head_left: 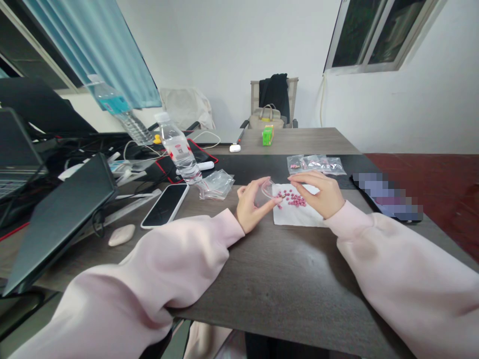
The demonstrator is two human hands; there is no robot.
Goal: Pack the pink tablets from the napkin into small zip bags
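My left hand (251, 205) is closed on a small clear plastic bag (266, 189), holding it just left of a white paper sheet (295, 213) on the dark wooden table (284, 279). Several small pink pills (294, 198) lie scattered on the sheet. My right hand (321, 192) rests over the sheet's right side with its fingers curled together above the pills; what they pinch, if anything, is too small to see. Both arms wear pale pink sleeves.
A pile of empty clear bags (217, 183) lies left of my hands, filled bags (317, 163) behind them. A white-edged phone (165, 204), water bottle (180, 149), laptops (56, 219) and cables crowd the left. A blurred object (387, 195) lies right. A green box (267, 135) stands at the back.
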